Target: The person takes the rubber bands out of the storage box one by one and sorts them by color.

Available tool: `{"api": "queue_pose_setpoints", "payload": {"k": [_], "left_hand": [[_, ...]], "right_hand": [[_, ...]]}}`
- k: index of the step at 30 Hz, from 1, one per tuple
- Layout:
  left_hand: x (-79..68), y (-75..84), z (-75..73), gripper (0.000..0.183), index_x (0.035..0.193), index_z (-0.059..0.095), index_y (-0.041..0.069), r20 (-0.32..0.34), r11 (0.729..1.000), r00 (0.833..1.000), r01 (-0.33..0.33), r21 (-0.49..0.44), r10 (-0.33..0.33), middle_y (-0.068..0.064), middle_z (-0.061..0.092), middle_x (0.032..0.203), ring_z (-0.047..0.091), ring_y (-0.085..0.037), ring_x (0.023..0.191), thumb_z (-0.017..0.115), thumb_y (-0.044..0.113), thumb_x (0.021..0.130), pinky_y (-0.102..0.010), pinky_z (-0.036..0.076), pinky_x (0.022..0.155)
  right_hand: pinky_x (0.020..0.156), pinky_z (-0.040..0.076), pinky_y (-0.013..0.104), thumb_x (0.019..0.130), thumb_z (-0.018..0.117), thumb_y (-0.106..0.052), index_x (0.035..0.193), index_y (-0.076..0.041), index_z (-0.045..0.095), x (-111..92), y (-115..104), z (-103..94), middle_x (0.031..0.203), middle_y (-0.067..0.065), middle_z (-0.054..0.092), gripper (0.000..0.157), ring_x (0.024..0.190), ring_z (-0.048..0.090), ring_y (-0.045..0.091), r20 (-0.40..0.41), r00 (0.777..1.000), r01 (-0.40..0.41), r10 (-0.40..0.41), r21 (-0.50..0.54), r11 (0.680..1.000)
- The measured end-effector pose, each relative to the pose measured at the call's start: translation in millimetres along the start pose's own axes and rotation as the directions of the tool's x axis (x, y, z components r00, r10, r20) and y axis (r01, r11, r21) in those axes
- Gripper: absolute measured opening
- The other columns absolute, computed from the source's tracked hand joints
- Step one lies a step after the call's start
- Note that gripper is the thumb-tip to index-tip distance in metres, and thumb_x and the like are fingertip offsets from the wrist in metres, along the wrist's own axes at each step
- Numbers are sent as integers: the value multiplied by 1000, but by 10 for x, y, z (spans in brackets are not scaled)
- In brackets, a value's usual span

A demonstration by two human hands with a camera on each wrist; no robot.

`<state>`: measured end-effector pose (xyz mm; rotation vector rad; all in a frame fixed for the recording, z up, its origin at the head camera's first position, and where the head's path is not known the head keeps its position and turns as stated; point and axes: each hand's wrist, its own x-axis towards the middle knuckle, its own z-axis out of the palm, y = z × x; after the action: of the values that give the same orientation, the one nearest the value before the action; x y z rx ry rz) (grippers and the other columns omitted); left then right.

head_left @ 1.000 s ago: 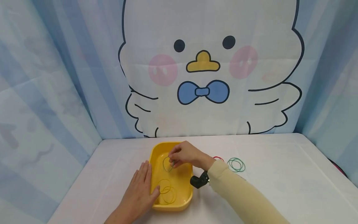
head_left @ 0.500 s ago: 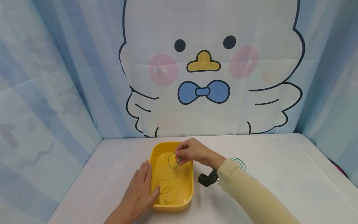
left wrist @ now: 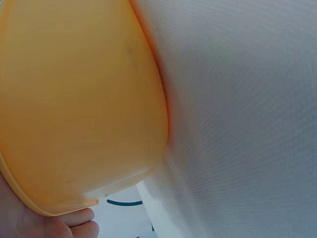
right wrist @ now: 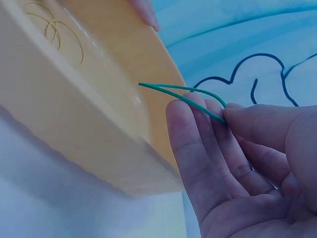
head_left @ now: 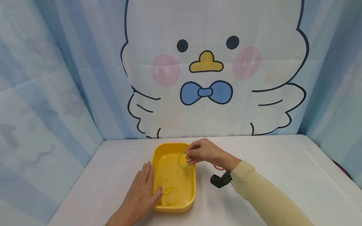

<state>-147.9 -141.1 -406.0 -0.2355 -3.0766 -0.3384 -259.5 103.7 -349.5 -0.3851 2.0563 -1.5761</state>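
A yellow tray (head_left: 183,183) stands on the table in the head view, with several yellow rubber bands (head_left: 171,189) on its floor near the front. Along its left side rests my left hand (head_left: 138,191), fingers straight against the wall and thumb over the rim. My right hand (head_left: 208,153) is at the tray's back right edge and pinches a green rubber band (right wrist: 151,86) between thumb and fingers. That band hangs as an unstretched loop above the tray. In the left wrist view the tray's outer wall (left wrist: 84,109) hides most of the left hand.
A red rubber band (head_left: 218,168) lies right of the tray, partly behind the right wrist. A bit of green (head_left: 241,160) shows past the sleeve. The dark wrist camera (head_left: 220,180) hangs below the right wrist. A printed curtain (head_left: 203,119) stands behind the table.
My right hand has moved right, carrying the green rubber band from the tray's middle to its right edge. The forearm now covers most of the green bands on the table. My left hand stays put.
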Motion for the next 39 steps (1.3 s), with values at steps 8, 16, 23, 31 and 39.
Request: {"api": "queue_pose_setpoints", "payload": {"k": [8,16,23,31,39], "left_hand": [[1,-4,1,78,144,13,4,9,1000,1000,0,-2,0,-11,6,152,8,-25,140,40,50,87,-46,12,112],[-2,-20,5,77,143,14,4,-4,1000,1000,-13,-2,13,-11,6,152,9,-25,139,40,49,87,-46,13,112],[2,-27,8,77,143,15,3,-7,1000,1000,-14,1,14,-12,8,151,10,-25,139,40,49,87,-46,14,112],[0,-24,0,77,143,14,3,0,1000,1000,-11,7,11,-11,7,152,10,-26,139,39,50,88,-47,13,112],[2,-17,-4,77,143,14,3,-2,1000,1000,-12,4,12,-11,7,152,10,-26,139,39,49,88,-47,14,112]], "right_hand": [[76,54,37,84,61,-19,108,1,58,-89,85,-142,98,21,63,31,80,66,24,-37,999,-2,2,-13,1000],[75,54,35,83,61,-20,105,-1,59,-196,127,-303,96,18,63,29,81,65,25,-85,996,-14,12,-18,1000],[75,54,33,82,63,-21,106,-1,58,-269,215,-440,101,21,62,32,83,65,25,-147,987,-60,59,-3,998],[76,54,33,83,62,-23,110,1,56,-376,310,-591,104,22,60,37,84,64,24,-180,981,-71,68,-7,997],[77,54,34,84,61,-21,109,1,56,-500,378,-716,101,20,61,34,84,64,23,-194,977,-83,83,7,997]]}}
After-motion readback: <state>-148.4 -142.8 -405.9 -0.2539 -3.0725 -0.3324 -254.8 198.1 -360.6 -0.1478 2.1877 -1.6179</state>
